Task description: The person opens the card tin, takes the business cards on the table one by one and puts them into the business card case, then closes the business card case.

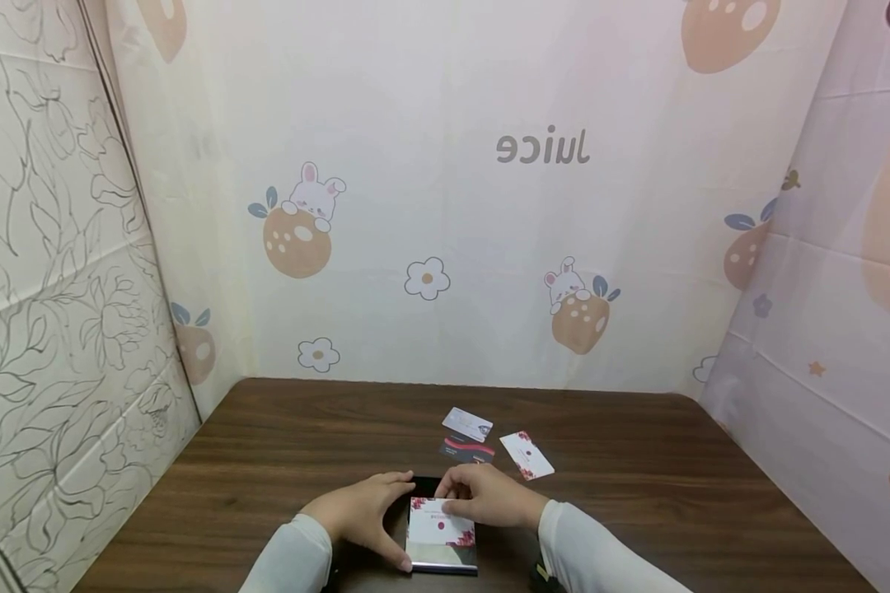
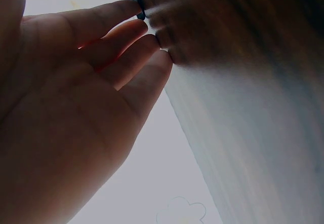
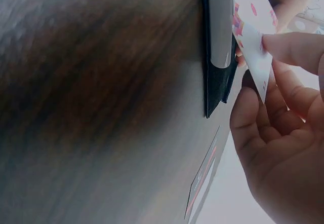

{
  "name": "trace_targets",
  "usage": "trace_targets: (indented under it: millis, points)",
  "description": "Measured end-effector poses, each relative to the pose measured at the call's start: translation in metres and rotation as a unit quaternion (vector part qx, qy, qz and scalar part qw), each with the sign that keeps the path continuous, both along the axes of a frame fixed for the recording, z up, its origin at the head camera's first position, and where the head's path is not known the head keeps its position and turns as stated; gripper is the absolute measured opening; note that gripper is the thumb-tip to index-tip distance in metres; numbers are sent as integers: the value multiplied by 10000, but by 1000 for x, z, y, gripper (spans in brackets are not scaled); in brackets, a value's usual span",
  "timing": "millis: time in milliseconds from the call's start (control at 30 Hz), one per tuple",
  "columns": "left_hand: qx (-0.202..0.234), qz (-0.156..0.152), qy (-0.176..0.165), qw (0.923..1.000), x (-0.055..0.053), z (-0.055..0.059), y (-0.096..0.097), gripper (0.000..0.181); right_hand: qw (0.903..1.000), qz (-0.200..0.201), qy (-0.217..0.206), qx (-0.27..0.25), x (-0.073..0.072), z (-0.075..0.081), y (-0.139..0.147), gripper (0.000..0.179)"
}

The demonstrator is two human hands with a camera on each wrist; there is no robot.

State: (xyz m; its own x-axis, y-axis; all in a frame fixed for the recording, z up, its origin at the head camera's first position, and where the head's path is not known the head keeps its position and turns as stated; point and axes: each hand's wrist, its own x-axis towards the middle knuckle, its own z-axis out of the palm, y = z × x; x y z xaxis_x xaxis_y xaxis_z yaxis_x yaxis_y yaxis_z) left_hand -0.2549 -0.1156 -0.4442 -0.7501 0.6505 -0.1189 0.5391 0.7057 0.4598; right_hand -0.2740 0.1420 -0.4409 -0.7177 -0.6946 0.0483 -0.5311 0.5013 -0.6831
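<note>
A card case with a black flap and a silver near edge (image 1: 445, 568) lies on the table before me. Over it is a white card with red flowers (image 1: 425, 527), tilted in the right wrist view. My right hand (image 1: 489, 496) pinches this card at its far right part, thumb on the face and fingers behind. My left hand (image 1: 367, 509) spans the case's left side, thumb at the near corner and a fingertip at the black flap's far corner. In the left wrist view its fingers (image 2: 147, 77) are fairly straight, tips down by the tabletop.
Beyond the right hand lie a light grey card (image 1: 468, 424), a dark card with a red stripe (image 1: 466, 450) and another white flowered card (image 1: 526, 455). The brown wooden table (image 1: 282, 436) reaches back to a printed curtain (image 1: 430, 206), with more cloth at both sides.
</note>
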Motion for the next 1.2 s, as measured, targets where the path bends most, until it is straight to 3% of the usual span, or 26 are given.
trace_targets:
  millis: [333,1200]
  points:
    - [39,-33,18,10000,1,-1,-1,102,9999,-82,84,28,2,-1,-3,8]
    - [86,-43,59,9999,4,2,-1,101,9989,289,203,304,13,-4,-2,9]
